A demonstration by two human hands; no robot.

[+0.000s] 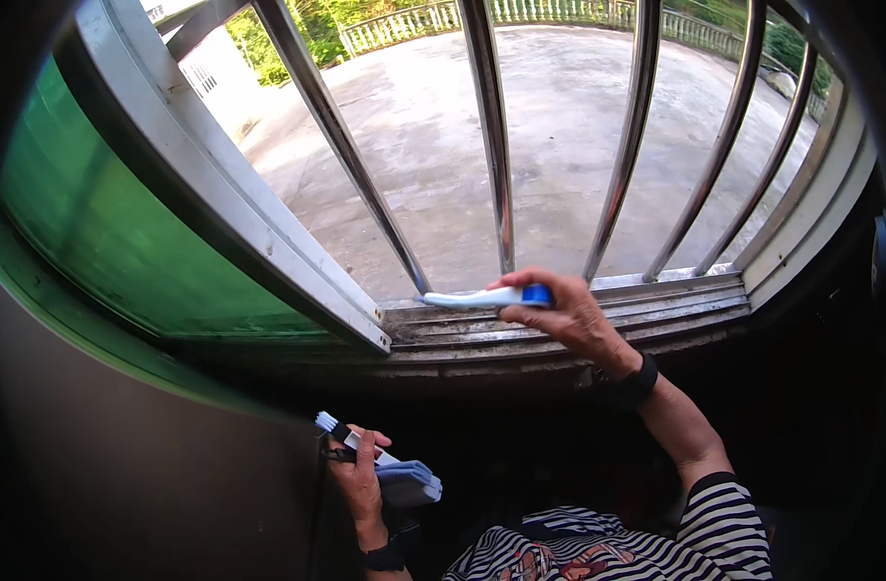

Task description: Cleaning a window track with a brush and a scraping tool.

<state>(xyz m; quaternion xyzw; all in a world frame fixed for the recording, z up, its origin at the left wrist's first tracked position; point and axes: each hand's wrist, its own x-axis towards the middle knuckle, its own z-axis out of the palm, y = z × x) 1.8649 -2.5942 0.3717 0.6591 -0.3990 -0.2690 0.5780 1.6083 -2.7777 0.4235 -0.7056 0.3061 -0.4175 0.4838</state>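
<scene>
My right hand (559, 309) grips a white and blue handled cleaning tool (479, 298), held level just over the window's sliding track (479, 330). The tool's narrow tip points left, by the foot of a metal bar; whether it touches the sill is unclear. Dark grime marks the grooves of the track. Lower down, away from the window, my left hand (359, 472) holds a small brush (334, 423) with pale bristles and a dark and white body. A blue-grey pad or cloth-like piece (408, 483) sticks out of the same hand.
Upright metal bars (495, 145) stand across the window opening. At left is a green-tinted sliding pane (145, 247) with a pale metal frame (232, 196). Outside lies a concrete terrace (559, 123) edged by a balustrade (559, 11). A dark wall falls away below the sill.
</scene>
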